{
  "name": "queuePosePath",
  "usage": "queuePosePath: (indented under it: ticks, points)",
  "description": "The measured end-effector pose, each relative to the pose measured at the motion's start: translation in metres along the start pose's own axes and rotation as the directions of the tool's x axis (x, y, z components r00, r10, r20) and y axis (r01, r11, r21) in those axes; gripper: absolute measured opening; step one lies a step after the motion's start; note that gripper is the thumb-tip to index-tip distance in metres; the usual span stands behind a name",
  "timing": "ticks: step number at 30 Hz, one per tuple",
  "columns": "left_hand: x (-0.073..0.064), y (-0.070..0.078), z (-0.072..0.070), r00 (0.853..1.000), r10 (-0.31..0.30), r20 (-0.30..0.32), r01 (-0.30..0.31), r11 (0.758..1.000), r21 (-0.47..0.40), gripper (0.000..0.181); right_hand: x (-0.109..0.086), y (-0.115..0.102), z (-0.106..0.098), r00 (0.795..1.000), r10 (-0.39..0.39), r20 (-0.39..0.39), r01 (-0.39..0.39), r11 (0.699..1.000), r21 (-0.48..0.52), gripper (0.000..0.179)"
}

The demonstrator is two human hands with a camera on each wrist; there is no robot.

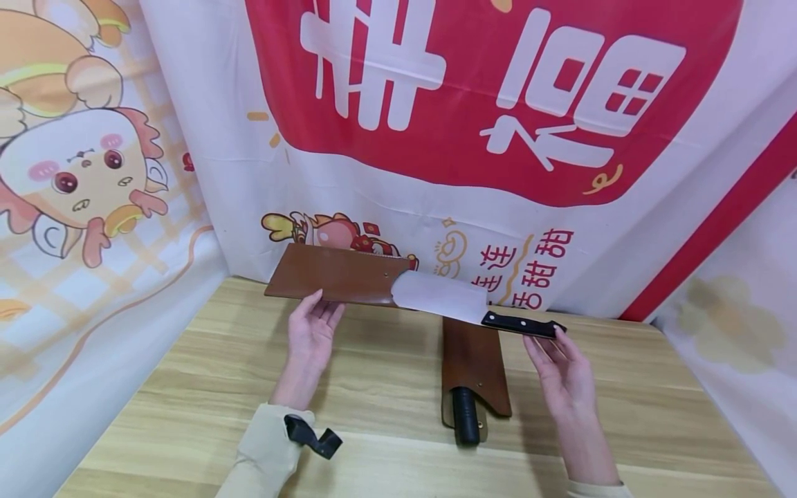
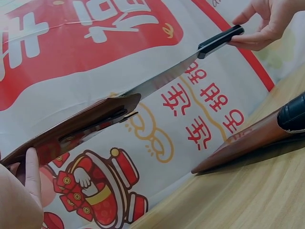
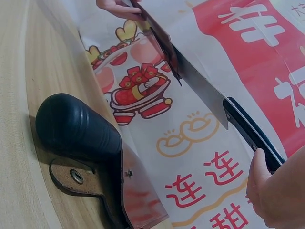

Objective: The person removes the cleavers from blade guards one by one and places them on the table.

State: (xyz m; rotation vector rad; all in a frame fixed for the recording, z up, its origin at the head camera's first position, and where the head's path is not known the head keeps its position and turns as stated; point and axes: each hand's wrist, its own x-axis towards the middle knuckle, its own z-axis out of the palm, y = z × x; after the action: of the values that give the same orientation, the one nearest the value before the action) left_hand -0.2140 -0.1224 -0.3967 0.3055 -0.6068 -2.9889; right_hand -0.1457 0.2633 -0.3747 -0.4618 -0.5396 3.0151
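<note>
A cleaver with a broad silver blade [image 1: 442,296] and black riveted handle [image 1: 523,325] is held up above the table. The front of its blade sits inside a brown leather sheath [image 1: 336,277]; part of the blade near the handle shows bare. My left hand [image 1: 310,339] grips the sheath along its lower edge, and a finger shows against its underside in the left wrist view. At the other end, my right hand [image 1: 568,377] pinches the handle's butt between thumb and fingers. The blade's tip is hidden in the leather.
Below the cleaver, a second brown sheath [image 1: 474,353] lies on the wooden table [image 1: 373,401], with a black knife handle [image 1: 465,418] sticking out toward me. A printed white and red cloth [image 1: 349,173] hangs behind. A black strap [image 1: 311,436] is on my left wrist.
</note>
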Motion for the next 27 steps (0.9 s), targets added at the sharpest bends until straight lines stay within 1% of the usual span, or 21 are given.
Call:
queuePosePath:
  ticks: [4, 13, 23, 27]
  points:
    - [0.0003, 0.0015, -0.0008, 1.0, -0.004, 0.002, 0.004, 1.0, -0.008, 0.013, -0.0001, -0.0009, -0.0007, 1.0, 0.0, -0.002, 0.0, 1.0, 0.003, 0.007]
    - [0.0007, 0.0028, -0.0017, 1.0, -0.008, -0.004, 0.008, 1.0, -0.001, 0.011, 0.0, -0.002, -0.0029, 1.0, -0.009, 0.027, 0.009, 1.0, 0.009, 0.006]
    - [0.0017, 0.003, 0.0007, 1.0, 0.01, -0.019, -0.01, 1.0, 0.001, 0.011, -0.0008, -0.0067, -0.003, 1.0, -0.011, 0.017, 0.011, 0.999, 0.034, 0.006]
    - [0.0015, 0.0037, 0.0008, 1.0, 0.005, -0.016, -0.005, 1.0, -0.011, 0.013, -0.0002, -0.0088, -0.0033, 1.0, -0.01, 0.006, 0.01, 0.999, 0.036, 0.006]
